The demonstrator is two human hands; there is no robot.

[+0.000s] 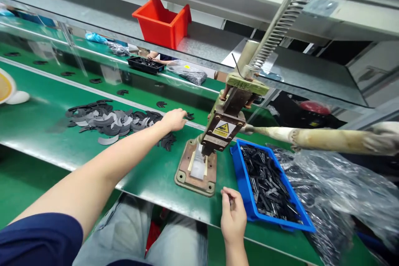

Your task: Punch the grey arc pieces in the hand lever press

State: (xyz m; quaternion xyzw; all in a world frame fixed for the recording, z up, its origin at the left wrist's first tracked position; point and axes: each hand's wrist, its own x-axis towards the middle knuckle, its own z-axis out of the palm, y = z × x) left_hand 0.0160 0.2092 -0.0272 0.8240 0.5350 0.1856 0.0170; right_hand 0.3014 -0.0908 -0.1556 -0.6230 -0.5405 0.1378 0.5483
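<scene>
My left hand (174, 119) reaches over the metal rail to the green conveyor belt. Its fingers are bent together at a black curved piece with prongs (189, 116); the fingertips are partly hidden. Close beside that wrist lies a pile of grey and black curved pieces (115, 121). A hand press (222, 126) stands on the bench between my hands, a translucent block (198, 166) in the fixture on its base. My right hand (233, 216), palm up near the bench edge, is curled closed, with something small and dark showing between thumb and fingers. Beside it is a blue bin (246, 191) of small black parts.
Several black pieces (122, 92) lie spaced along the belt. The press lever (327, 138) sticks out to the right above plastic bags (336, 191). An orange-red bin (158, 25) sits on the shelf. Across the belt, a person's hands (152, 56) are at a black tray (145, 65).
</scene>
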